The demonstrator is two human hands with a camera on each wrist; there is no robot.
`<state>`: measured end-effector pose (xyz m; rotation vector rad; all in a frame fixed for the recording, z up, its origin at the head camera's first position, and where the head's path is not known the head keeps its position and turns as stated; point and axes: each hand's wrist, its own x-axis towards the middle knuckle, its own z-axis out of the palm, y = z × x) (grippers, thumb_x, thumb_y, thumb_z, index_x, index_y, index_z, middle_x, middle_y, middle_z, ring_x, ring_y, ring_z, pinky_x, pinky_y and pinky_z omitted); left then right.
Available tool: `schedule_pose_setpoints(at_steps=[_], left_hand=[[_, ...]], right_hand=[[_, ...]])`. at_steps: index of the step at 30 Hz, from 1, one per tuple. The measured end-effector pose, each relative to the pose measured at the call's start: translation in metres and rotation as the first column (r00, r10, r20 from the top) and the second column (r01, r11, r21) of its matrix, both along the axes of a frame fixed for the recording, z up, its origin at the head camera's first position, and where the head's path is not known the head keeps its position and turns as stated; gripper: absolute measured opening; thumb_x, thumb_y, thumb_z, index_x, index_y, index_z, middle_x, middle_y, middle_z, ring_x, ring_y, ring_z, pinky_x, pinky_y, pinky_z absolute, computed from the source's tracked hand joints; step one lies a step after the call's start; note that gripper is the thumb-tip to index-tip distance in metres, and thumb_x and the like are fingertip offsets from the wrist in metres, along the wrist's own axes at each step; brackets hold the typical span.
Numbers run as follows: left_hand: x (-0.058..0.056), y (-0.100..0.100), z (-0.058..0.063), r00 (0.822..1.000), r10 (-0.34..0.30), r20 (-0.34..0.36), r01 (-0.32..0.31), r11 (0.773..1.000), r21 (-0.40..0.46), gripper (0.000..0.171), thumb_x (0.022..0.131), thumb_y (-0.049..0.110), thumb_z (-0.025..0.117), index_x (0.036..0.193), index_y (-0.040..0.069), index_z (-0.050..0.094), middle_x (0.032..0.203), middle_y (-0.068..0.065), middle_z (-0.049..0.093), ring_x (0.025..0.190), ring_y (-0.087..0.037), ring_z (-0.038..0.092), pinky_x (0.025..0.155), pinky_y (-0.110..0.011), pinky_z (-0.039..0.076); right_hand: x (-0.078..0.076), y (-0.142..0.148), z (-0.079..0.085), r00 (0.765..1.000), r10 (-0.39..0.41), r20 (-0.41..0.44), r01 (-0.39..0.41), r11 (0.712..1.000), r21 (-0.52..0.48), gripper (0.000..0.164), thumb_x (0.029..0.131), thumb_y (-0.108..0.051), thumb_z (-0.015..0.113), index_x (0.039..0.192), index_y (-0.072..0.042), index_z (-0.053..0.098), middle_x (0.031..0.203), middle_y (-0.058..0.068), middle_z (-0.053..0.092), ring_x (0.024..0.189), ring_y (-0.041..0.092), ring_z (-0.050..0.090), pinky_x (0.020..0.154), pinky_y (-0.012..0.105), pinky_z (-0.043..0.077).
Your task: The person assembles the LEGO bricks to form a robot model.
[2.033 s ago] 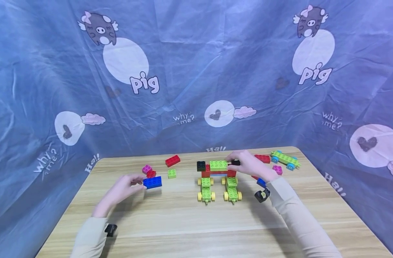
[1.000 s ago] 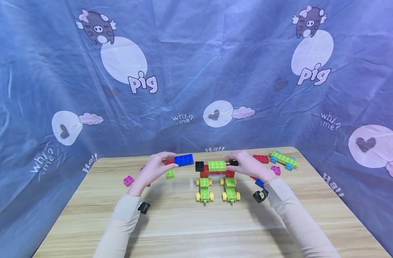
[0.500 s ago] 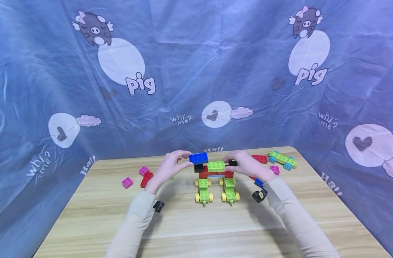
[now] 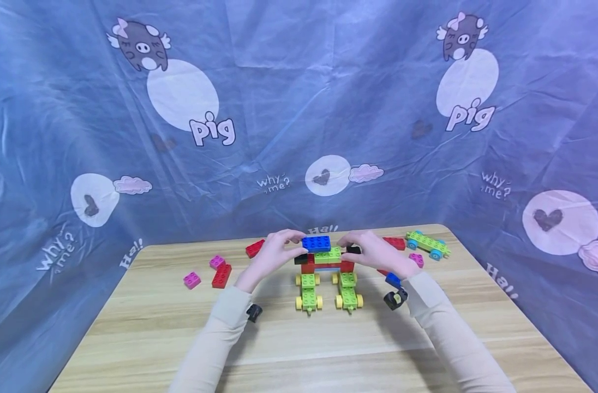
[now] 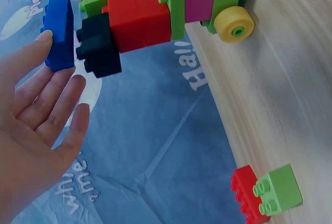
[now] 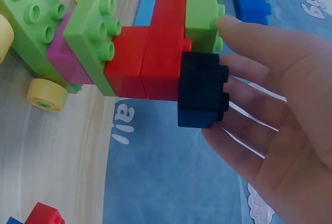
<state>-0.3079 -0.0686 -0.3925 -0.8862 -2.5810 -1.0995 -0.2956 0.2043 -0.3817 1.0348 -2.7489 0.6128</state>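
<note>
My left hand (image 4: pixel 274 255) pinches a blue toy brick (image 4: pixel 316 243) between thumb and fingers. In the left wrist view the brick is apart from the black brick (image 5: pixel 99 46) on the end of a brick build. That build has red bricks (image 6: pixel 163 42) across two light-green wheeled bases (image 4: pixel 309 299) with yellow wheels, and light-green bricks (image 4: pixel 328 255) on top. At its other end my right hand (image 4: pixel 375 252) holds the build, thumb at a light-green brick and fingers behind a second black brick (image 6: pixel 199 89). Some fingertips are hidden behind the bricks.
Left on the wooden table (image 4: pixel 328 355) lie pink bricks (image 4: pixel 192 280) and red bricks (image 4: pixel 222 276). At right are a red brick (image 4: pixel 394 243), a green wheeled base (image 4: pixel 428 244) with blue wheels, a pink brick (image 4: pixel 416 260) and a blue brick (image 4: pixel 393 280). Printed cloth (image 4: pixel 259 136) hangs behind.
My left hand has carried the blue brick from the table's left side rightward, to above the build. A pink brick and a red brick at left have shifted. My right hand stays at the build.
</note>
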Motion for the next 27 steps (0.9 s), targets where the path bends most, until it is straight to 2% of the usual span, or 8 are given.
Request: schedule_pose_setpoints(at_steps=[6, 12, 19, 27], left_hand=[[0.000, 0.008, -0.004, 1.000, 0.003, -0.023, -0.004, 1.000, -0.023, 0.035, 0.082, 0.028, 0.072, 0.113, 0.011, 0.067, 0.106, -0.003, 0.070, 0.096, -0.016, 0.063, 0.089, -0.037, 0.052], [-0.001, 0.013, -0.004, 1.000, -0.001, -0.028, 0.001, 1.000, -0.015, 0.036, 0.082, 0.027, 0.072, 0.113, 0.009, 0.067, 0.105, -0.004, 0.070, 0.095, -0.017, 0.064, 0.086, -0.038, 0.052], [-0.001, 0.017, -0.005, 0.999, -0.002, -0.038, 0.000, 0.999, -0.049, 0.035, 0.083, 0.030, 0.070, 0.113, 0.013, 0.067, 0.105, -0.003, 0.070, 0.093, -0.015, 0.064, 0.083, -0.035, 0.053], [0.000, 0.021, -0.005, 1.000, 0.010, -0.020, -0.011, 0.996, -0.086, 0.034, 0.084, 0.034, 0.069, 0.113, 0.017, 0.067, 0.104, 0.000, 0.070, 0.092, -0.013, 0.064, 0.083, -0.031, 0.053]], right_hand=[[0.005, 0.001, 0.005, 1.000, -0.020, 0.017, 0.021, 0.999, -0.034, 0.036, 0.086, -0.028, 0.067, 0.115, -0.008, 0.064, 0.109, 0.009, 0.068, 0.098, 0.020, 0.064, 0.086, 0.042, 0.055], [0.005, 0.001, 0.008, 0.999, -0.033, 0.003, 0.033, 0.999, -0.038, 0.039, 0.086, -0.030, 0.066, 0.120, -0.010, 0.061, 0.113, 0.006, 0.067, 0.101, 0.019, 0.063, 0.086, 0.040, 0.056], [0.005, -0.001, 0.009, 0.999, -0.037, -0.003, 0.036, 0.999, -0.037, 0.040, 0.086, -0.030, 0.066, 0.121, -0.012, 0.061, 0.113, 0.005, 0.066, 0.099, 0.017, 0.063, 0.085, 0.036, 0.056], [0.005, 0.000, 0.009, 0.999, -0.045, 0.006, 0.045, 0.999, -0.031, 0.041, 0.087, -0.031, 0.066, 0.122, -0.011, 0.060, 0.115, 0.005, 0.066, 0.101, 0.018, 0.063, 0.087, 0.039, 0.056]])
